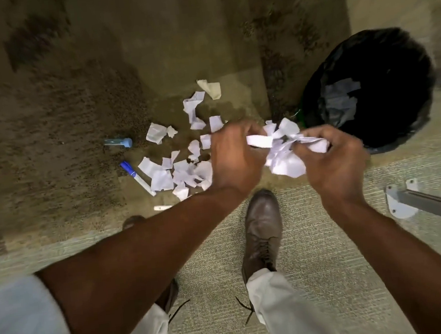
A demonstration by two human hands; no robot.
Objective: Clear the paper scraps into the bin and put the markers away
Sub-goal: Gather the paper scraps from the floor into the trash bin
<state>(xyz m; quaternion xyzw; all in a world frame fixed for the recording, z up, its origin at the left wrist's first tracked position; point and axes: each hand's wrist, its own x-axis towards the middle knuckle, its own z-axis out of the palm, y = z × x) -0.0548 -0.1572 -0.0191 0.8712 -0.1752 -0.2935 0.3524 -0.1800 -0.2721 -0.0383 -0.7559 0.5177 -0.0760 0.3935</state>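
Both forearms reach forward and down over the carpet (71,106), bare from rolled pale sleeves, and meet just beside the bin (369,91). The left hand (233,156) is curled, knuckles up, its fingers closed on one end of a crumpled bundle of paper scraps (284,149). The right hand (332,164) grips the other end, fingers pinched around the wad, wrist bent inward. The bundle hangs between the two hands, close to the bin's near rim but not over its opening.

The bin is lined with a black bag, and a few pale paper pieces (341,97) lie inside it. Left of the bin, more loose scraps (176,171) are scattered on the carpet, some hidden under the left hand. Further left of the bin, beyond the scraps, lies a blue-capped marker (136,177), angled, and above it a small blue cap or tube (119,143), blurred. A second white marker (162,207) shows partly beside the left forearm. A brown boot (262,227) stands on paler flooring below the hands.
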